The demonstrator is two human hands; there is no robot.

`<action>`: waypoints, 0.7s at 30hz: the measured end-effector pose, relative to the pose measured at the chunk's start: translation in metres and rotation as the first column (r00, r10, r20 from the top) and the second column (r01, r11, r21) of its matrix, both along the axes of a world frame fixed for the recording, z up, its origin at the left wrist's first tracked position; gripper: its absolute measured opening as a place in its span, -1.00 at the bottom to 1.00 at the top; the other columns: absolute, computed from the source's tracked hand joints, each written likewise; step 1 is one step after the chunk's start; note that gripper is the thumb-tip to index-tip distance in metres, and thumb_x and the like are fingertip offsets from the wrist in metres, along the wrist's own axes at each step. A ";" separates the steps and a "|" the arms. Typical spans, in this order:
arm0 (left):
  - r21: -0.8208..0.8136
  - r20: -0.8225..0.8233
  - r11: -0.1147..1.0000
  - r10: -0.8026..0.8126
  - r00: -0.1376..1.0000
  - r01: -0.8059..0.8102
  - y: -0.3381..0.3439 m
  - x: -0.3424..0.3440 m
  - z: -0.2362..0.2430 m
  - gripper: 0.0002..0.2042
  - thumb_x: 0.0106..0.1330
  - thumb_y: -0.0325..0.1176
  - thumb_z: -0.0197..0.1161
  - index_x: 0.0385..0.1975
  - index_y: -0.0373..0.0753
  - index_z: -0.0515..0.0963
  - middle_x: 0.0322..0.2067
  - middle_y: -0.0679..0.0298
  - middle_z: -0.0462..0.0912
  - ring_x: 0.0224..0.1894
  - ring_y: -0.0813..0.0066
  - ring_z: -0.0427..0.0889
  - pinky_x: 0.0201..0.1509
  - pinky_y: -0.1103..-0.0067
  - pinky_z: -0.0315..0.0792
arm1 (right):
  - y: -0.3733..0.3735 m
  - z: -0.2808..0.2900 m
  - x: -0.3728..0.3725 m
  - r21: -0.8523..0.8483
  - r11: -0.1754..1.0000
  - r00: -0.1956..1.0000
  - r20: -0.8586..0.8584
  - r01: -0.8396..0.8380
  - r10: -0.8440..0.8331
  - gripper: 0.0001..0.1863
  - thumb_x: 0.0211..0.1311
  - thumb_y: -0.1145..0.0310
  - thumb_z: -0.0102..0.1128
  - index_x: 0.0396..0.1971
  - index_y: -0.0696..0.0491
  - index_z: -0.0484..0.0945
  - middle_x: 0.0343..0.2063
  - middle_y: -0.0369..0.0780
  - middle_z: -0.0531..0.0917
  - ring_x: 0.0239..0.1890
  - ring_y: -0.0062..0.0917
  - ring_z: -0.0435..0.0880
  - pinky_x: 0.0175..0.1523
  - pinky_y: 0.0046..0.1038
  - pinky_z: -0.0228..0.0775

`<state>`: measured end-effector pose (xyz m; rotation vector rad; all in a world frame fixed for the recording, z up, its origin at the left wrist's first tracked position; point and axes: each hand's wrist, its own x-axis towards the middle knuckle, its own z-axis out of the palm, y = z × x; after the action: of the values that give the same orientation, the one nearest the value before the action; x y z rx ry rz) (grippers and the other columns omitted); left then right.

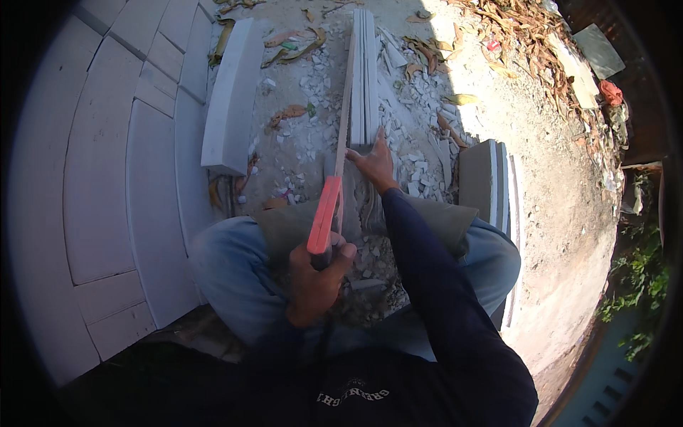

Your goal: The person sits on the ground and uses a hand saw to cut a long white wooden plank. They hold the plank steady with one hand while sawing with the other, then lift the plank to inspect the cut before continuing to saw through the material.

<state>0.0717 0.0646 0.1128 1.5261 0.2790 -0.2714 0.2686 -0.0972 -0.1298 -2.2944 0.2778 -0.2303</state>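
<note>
So we've got one saw with a red handle, one bundle of thin white slabs (packed too tight for us to count) and one loose white block off to the left. The bundle's on the ground straight ahead, saw blade running along its left side. Our left hand is down low, fist wrapped round the handle. Our right arm reaches forward, right hand spread at the bundle's near end, thumb close to the blade. White chips and dry leaves clutter the area, plus a grey slab stack by our right knee.
</note>
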 end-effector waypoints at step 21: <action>-0.226 -0.040 0.969 0.091 0.995 -0.097 0.008 0.010 -0.010 -0.89 0.40 -0.40 0.34 -0.31 -0.22 0.53 -0.62 0.45 0.45 -0.69 0.72 0.37 -0.64 0.64 0.21 | 0.034 0.038 -0.048 -0.028 0.970 0.939 -0.245 0.243 -0.243 -0.28 -0.07 0.18 0.47 0.01 0.28 0.35 -0.09 0.14 0.63 -0.04 0.09 0.68 0.08 -0.06 0.53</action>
<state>0.0812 0.0730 0.1025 1.2796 0.3313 -0.2423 0.2204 -0.0634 -0.0915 -2.2840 0.6915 -0.0669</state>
